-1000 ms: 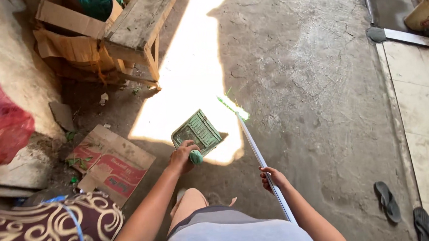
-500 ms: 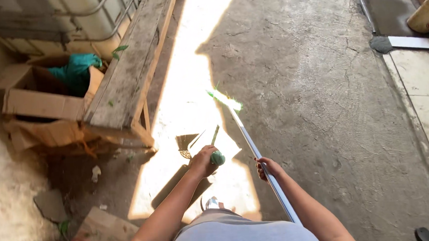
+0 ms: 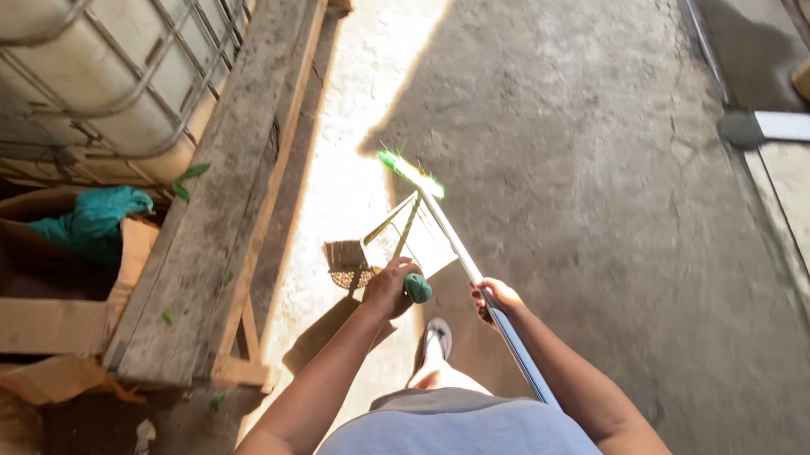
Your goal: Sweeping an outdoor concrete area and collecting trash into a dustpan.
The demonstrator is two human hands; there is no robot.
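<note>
Gripping a green-handled dustpan in a closed left hand, a person carries it edge-on above the sunlit concrete floor, its shadow falling just below it. The right hand is wrapped around the metal shaft of a broom, whose green bristles point ahead, off the ground. A second ago the pan lay flat by the left fingers near a pile of cardboard; now it is lifted and the view has moved forward along a wooden bench, so the pickup looks done (both tools are in hand). Left of the bench sit a caged plastic tank and an open cardboard box holding a teal cloth.
</note>
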